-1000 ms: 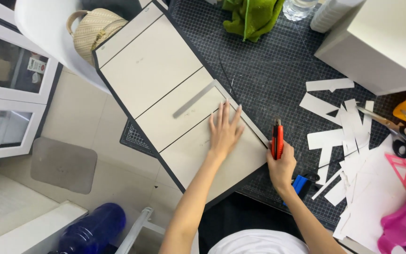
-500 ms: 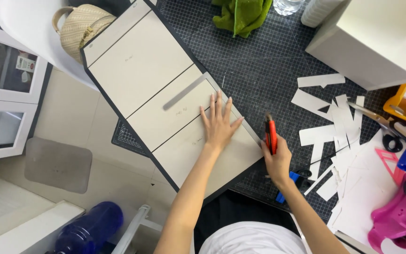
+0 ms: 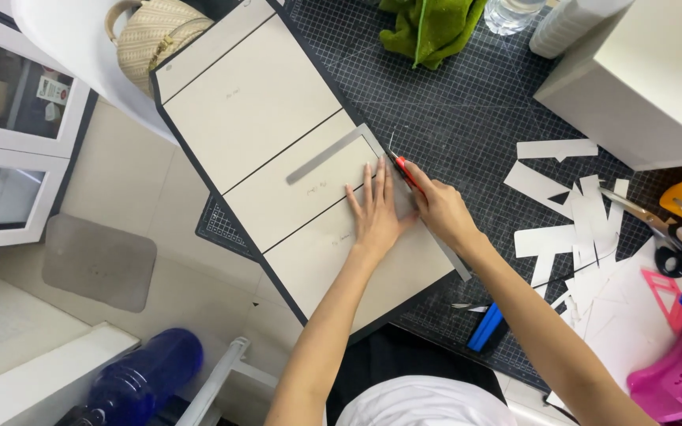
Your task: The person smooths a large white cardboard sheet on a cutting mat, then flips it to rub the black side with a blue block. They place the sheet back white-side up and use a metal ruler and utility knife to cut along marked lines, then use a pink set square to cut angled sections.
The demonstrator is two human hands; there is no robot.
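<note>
The left hand (image 3: 376,217) is laid flat, fingers spread, on a grey cardboard sheet (image 3: 278,170) and on a metal L-square ruler (image 3: 372,170) lying across it. The sheet rests on a dark gridded cutting mat (image 3: 467,102) on the worktop and overhangs the mat's left edge. Just right of the left hand, the right hand (image 3: 444,211) is closed around a red utility knife (image 3: 406,172), whose blade is set against the ruler's right edge. White paper strips (image 3: 570,213) are scattered further right, and a green cloth (image 3: 429,25) lies at the far side.
</note>
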